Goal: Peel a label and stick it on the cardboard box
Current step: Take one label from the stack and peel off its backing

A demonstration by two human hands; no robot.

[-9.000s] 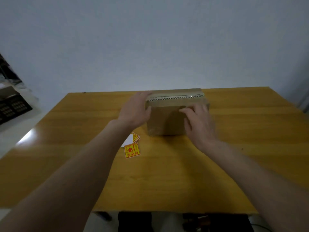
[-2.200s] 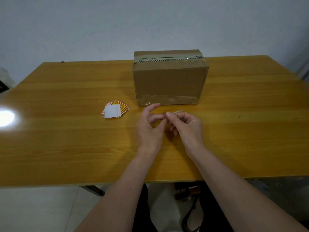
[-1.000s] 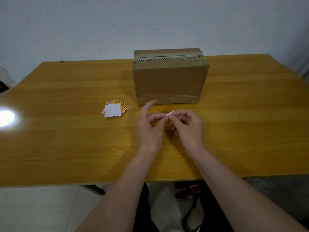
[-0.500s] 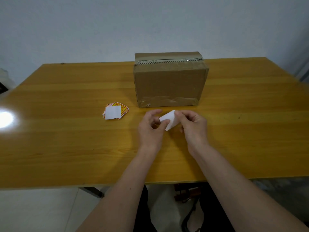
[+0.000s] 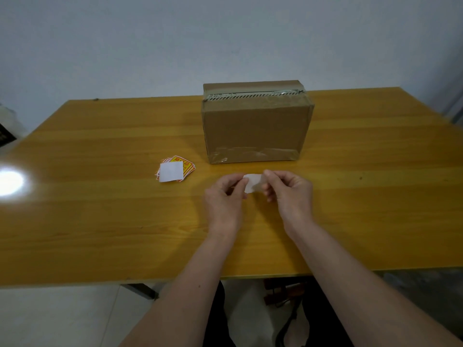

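— So, what are the hands doing?
— Both are pinched on one small white label (image 5: 253, 182), held above the wooden table (image 5: 100, 209). The left hand (image 5: 224, 196) grips its left edge, the right hand (image 5: 288, 191) its right edge, thumbs on top.
— Has it come off its backing?
— Too blurred to tell.
— And the cardboard box (image 5: 255, 126)?
— It sits upright on the table just beyond the hands, taped along the top seam and the lower front, its front face bare of labels.
— Any spare labels?
— A small stack of labels (image 5: 175, 169) lies to the left of the box, red-and-yellow prints fanned under a white sheet.
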